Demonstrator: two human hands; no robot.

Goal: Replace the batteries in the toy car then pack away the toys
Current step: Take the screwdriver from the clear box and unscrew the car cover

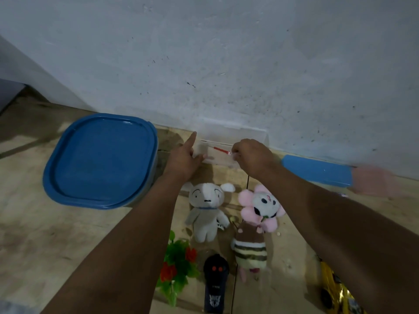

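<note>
Black remote (215, 283) lies nearest, on the floor, with the yellow toy car (335, 288) at the right edge; left hand (184, 158) rests flat and open on the clear box (216, 152) (lid up against the wall); right hand (249, 155) pinches a small red screwdriver (221, 150) over it.

The wood-patterned floor (56, 234) carries everything. Left of the left hand (183, 159) sits a blue-lidded tub (102, 159); a clear plastic case (226, 143) lies under both hands, against the wall. Nearer than the hands lie a white plush dog (207, 211), a pink flower plush (263, 207), a striped plush (250, 250), artificial flowers (176, 268), a black remote (215, 284) and a yellow toy car (335, 288).
</note>
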